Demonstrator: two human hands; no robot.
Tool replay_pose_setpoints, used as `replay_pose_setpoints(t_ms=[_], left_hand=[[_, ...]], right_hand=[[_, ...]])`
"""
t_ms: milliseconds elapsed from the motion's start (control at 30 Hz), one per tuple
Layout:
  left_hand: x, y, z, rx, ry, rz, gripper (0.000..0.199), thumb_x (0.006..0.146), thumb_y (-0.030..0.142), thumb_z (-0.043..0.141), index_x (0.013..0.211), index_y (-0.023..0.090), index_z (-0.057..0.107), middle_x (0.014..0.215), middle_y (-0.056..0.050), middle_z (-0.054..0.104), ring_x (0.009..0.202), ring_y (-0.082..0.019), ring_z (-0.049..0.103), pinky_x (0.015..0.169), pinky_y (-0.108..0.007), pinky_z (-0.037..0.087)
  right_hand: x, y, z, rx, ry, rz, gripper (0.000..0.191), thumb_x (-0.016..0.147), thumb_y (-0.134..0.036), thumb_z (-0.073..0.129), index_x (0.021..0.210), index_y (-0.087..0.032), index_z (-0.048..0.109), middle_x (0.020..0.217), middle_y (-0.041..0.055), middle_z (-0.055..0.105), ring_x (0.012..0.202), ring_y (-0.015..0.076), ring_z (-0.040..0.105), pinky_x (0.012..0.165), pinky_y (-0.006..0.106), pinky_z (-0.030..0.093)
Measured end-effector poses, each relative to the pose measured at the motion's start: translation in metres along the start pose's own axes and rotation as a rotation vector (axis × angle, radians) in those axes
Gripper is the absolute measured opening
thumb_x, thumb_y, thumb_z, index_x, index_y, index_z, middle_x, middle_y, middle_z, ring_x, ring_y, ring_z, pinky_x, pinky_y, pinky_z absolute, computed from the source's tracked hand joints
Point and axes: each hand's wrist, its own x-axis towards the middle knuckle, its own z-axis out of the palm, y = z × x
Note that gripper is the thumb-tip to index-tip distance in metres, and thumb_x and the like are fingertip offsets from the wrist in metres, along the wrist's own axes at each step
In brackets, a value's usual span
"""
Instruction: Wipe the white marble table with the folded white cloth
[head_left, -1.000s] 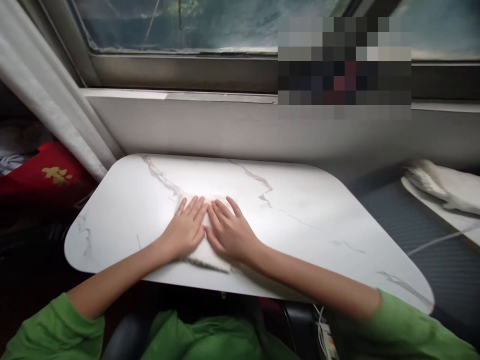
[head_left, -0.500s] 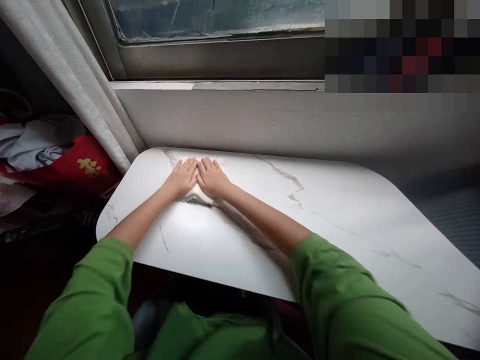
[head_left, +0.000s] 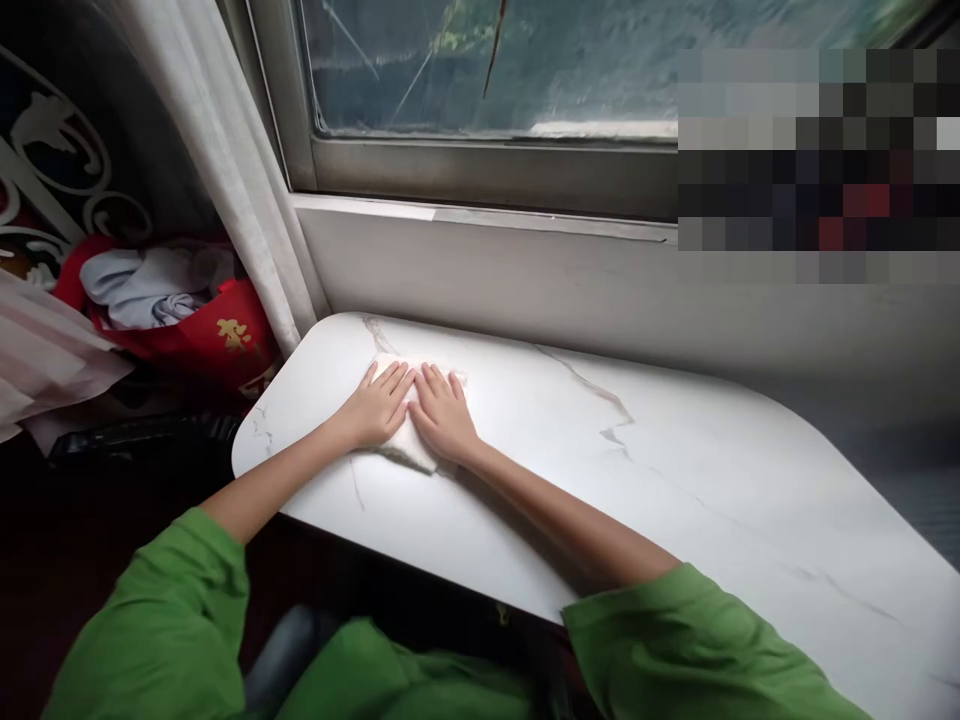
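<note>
Both hands [head_left: 375, 408]; flat on white cloth [head_left: 409, 443]; marbled tabletop [head_left: 705, 450] beneath

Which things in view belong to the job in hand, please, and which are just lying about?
In use:
- white cloth, pressed against the tabletop
- marbled tabletop, beneath it

Lying about:
- red bag, left of the table
- pale fabric, bundled in that bag
- pinkish fabric, far left
</note>
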Motion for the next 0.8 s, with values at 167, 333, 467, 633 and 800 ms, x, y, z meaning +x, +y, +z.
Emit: replay_pose_setpoints(t_ms=[167,333,467,633,800], left_hand=[[-0.094,0.024,-0.022,-0.025,0.013,-0.029,0.055,0.096,0.026,0.027,0.147,0.003,0.032,0.154,-0.018,0.029,0.146,-0.026,0.019,0.119,-0.05,0.013],[-0.135,0.019,-0.028,-0.031,0.012,-0.081,0.056,0.096,0.026,0.028,0.15,0.007,0.028,0.153,-0.016,0.032,0.145,-0.027,0.022,0.118,-0.052,0.016],[-0.095,-0.022,-0.023,-0.018,-0.051,-0.117,0.057,0.096,0.028,0.028,0.15,0.008,0.028,0.154,-0.015,0.028,0.145,-0.025,0.021,0.119,-0.05,0.01],[-0.001,-0.101,-0.016,-0.038,-0.124,-0.064,0.057,0.096,0.029,0.03,0.15,0.011,0.027,0.156,-0.01,0.026,0.145,-0.018,0.02,0.12,-0.041,0.007],[0.056,-0.165,-0.009,-0.046,-0.108,-0.002,0.055,0.096,0.029,0.031,0.149,0.012,0.029,0.155,-0.01,0.029,0.144,-0.017,0.024,0.119,-0.04,0.007]], right_hand=[[-0.061,-0.061,0.007,0.161,-0.029,-0.134,0.064,0.093,-0.037,0.036,0.149,-0.006,0.031,0.157,0.0168,0.021,0.147,0.0258,0.011,0.118,0.052,0.006],[-0.063,-0.086,0.009,0.273,-0.104,-0.253,0.07,0.091,-0.04,0.042,0.15,-0.005,0.028,0.158,0.0169,0.018,0.147,0.0261,0.009,0.119,0.051,0.007],[-0.01,-0.07,0.014,0.253,-0.117,-0.25,0.066,0.092,-0.039,0.038,0.15,-0.008,0.028,0.157,0.0156,0.021,0.147,0.0248,0.014,0.118,0.051,0.007],[0.079,-0.044,0.022,0.049,-0.035,-0.104,0.068,0.095,-0.036,0.033,0.148,0.004,0.024,0.156,0.0216,0.021,0.146,0.0284,0.013,0.118,0.046,0.003],[0.146,-0.038,0.029,-0.035,0.003,0.011,0.067,0.096,-0.038,0.03,0.148,0.006,0.025,0.155,0.0229,0.022,0.146,0.0306,0.015,0.117,0.048,0.005]])
